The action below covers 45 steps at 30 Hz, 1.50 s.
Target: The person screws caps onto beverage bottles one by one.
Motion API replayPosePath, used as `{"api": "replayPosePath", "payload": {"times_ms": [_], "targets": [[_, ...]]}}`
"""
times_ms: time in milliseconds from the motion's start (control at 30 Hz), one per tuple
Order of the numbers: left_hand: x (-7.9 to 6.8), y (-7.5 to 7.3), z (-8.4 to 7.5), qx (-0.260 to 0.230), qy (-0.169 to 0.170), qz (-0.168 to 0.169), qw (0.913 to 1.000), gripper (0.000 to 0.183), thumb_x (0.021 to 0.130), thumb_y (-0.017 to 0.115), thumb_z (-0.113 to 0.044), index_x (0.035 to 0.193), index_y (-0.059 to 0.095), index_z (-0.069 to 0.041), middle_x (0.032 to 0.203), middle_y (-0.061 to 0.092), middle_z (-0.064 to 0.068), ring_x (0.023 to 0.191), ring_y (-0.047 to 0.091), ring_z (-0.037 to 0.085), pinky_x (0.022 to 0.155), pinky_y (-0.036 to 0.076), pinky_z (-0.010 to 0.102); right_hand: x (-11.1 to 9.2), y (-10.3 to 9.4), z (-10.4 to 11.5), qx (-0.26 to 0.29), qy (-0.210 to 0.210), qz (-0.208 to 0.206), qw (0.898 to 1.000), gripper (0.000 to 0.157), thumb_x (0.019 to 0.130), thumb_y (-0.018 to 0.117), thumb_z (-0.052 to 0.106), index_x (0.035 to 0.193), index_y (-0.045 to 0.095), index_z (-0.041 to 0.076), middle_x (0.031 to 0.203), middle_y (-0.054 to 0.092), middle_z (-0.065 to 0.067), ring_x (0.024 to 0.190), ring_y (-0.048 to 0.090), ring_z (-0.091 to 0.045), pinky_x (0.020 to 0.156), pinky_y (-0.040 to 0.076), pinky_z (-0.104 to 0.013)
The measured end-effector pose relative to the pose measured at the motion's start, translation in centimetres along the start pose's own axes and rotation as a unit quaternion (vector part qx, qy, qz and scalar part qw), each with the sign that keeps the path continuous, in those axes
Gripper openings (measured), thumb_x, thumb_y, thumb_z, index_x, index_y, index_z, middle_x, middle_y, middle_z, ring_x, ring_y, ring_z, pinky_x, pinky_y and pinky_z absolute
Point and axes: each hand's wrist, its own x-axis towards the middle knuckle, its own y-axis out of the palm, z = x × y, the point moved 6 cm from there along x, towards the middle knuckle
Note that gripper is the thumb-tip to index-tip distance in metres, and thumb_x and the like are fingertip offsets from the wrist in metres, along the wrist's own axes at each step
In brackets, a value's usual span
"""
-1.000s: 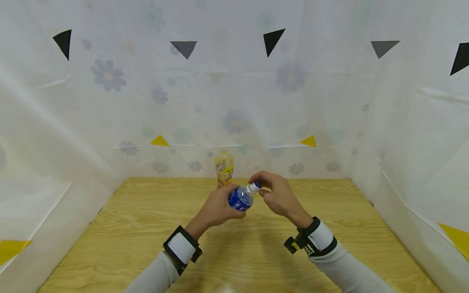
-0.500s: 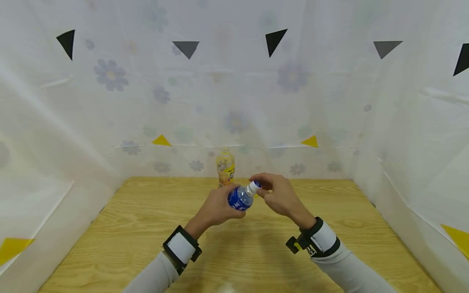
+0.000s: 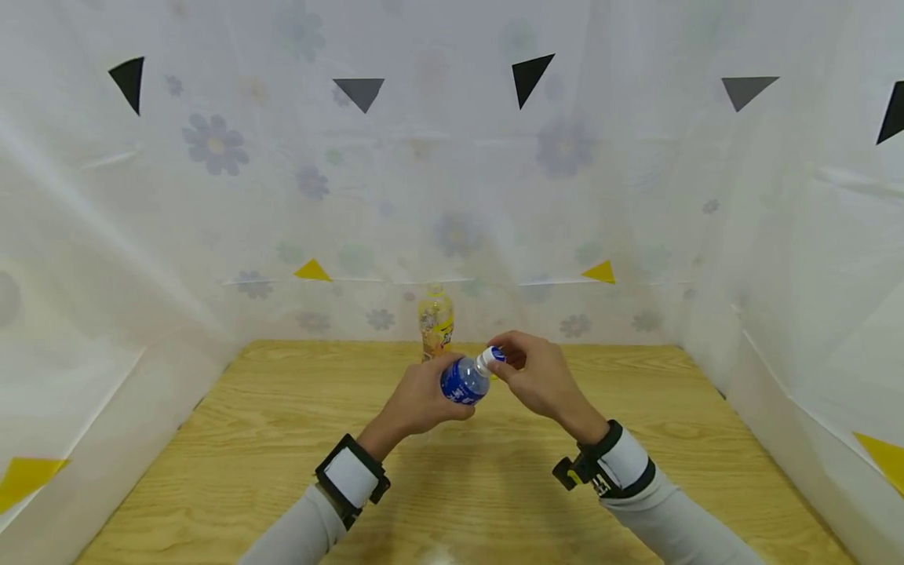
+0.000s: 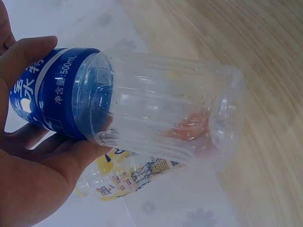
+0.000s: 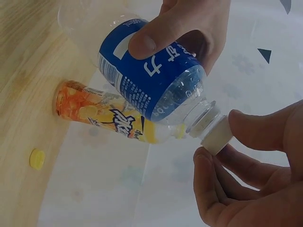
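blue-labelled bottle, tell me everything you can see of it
The bottle looks like clear plastic, ribbed along its lower body, dotted with droplets. A blue label with white characters wraps its upper part; a white cap sits at its neck, its tightness unclear. It tilts above the table, gripped by the left hand; the right hand pinches the cap.

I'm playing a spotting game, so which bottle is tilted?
The blue-labelled bottle: the left hand holds it at a slant above the table. The yellow-labelled bottle stands upright on the table, with no hand holding it.

Blue-labelled bottle (image 3: pixel 464 383), apparently partly hidden
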Motion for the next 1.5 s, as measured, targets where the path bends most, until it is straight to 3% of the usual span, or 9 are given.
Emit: {"api": "replayPosePath", "payload": {"times_ms": [233, 600, 733, 833, 967, 1067, 1200, 1500], "targets": [[-0.06, 0.0, -0.12, 0.004, 0.009, -0.004, 0.9999, 0.072, 0.077, 0.087, -0.027, 0.14, 0.056, -0.012, 0.121, 0.069, 0.009, 0.106, 0.068, 0.025, 0.088, 0.057, 0.044, 0.09, -0.07, -0.23, -0.015, 0.007, -0.005, 1.0, 0.024, 0.096, 0.072, 0.028, 0.104, 0.071, 0.006, 0.084, 0.071, -0.004, 0.072, 0.063, -0.013, 0.062, 0.051, -0.031], [-0.3, 0.18, -0.36, 0.015, 0.017, -0.012, 0.9997, 0.073, 0.077, 0.086, -0.028, 0.141, 0.056, -0.012, 0.12, 0.069, 0.01, 0.104, 0.069, 0.025, 0.085, 0.058, 0.044, 0.06, 0.05, -0.63, -0.042, 0.043, 0.008, 0.998, 0.032, 0.097, 0.068, 0.039, 0.091, 0.065, 0.007, 0.072, 0.064, -0.003, 0.057, 0.054, -0.014, 0.051, 0.044, -0.029], [-0.3, 0.25, -0.33, 0.014, 0.014, -0.008, 0.9998, 0.073, 0.078, 0.086, -0.027, 0.142, 0.055, -0.012, 0.121, 0.069, 0.01, 0.106, 0.069, 0.026, 0.086, 0.058, 0.044, 0.08, 0.09, -0.74, -0.048, 0.059, 0.025, 0.997, 0.039, 0.097, 0.066, 0.045, 0.097, 0.066, 0.006, 0.075, 0.067, -0.004, 0.058, 0.057, -0.013, 0.052, 0.046, -0.03], [-0.23, 0.3, -0.23, 0.014, 0.007, -0.003, 0.9999, 0.074, 0.078, 0.086, -0.028, 0.143, 0.054, -0.013, 0.123, 0.068, 0.01, 0.108, 0.068, 0.027, 0.088, 0.057, 0.046, 0.04, 0.06, -0.91, -0.051, 0.071, 0.046, 0.995, 0.05, 0.096, 0.065, 0.051, 0.114, 0.065, 0.004, 0.086, 0.072, -0.008, 0.066, 0.065, -0.015, 0.055, 0.051, -0.031], [-0.1, 0.31, -0.11, 0.012, -0.003, 0.003, 0.9999, 0.074, 0.079, 0.086, -0.029, 0.144, 0.054, -0.013, 0.126, 0.068, 0.011, 0.11, 0.068, 0.029, 0.09, 0.057, 0.048, -0.08, -0.23, -0.85, -0.025, 0.057, 0.062, 0.996, 0.053, 0.096, 0.07, 0.035, 0.137, 0.057, 0.006, 0.111, 0.072, -0.017, 0.092, 0.071, -0.027, 0.072, 0.059, -0.039], [-0.07, 0.3, -0.11, 0.012, -0.004, 0.003, 0.9999, 0.073, 0.078, 0.087, -0.028, 0.142, 0.055, -0.014, 0.126, 0.068, 0.01, 0.11, 0.067, 0.028, 0.091, 0.057, 0.048, -0.16, -0.43, -0.53, 0.001, 0.028, 0.063, 0.998, 0.047, 0.093, 0.072, 0.013, 0.138, 0.057, 0.008, 0.123, 0.068, -0.02, 0.104, 0.069, -0.034, 0.083, 0.059, -0.046], [-0.1, 0.26, -0.14, 0.014, 0.003, 0.0, 0.9999, 0.071, 0.077, 0.087, -0.027, 0.14, 0.057, -0.014, 0.124, 0.069, 0.009, 0.108, 0.068, 0.027, 0.09, 0.057, 0.047, -0.25, -0.36, -0.17, 0.003, 0.008, 0.06, 0.998, 0.035, 0.093, 0.067, 0.0, 0.127, 0.065, 0.008, 0.12, 0.07, -0.015, 0.103, 0.07, -0.032, 0.087, 0.058, -0.047], [-0.1, 0.29, -0.28, 0.02, 0.013, 0.001, 0.9997, 0.07, 0.077, 0.087, -0.027, 0.139, 0.057, -0.013, 0.122, 0.069, 0.009, 0.106, 0.068, 0.025, 0.088, 0.057, 0.045, -0.35, -0.25, -0.13, -0.002, 0.008, 0.049, 0.999, 0.03, 0.095, 0.065, 0.0, 0.124, 0.067, 0.004, 0.115, 0.072, -0.013, 0.101, 0.071, -0.029, 0.087, 0.058, -0.047]]}}
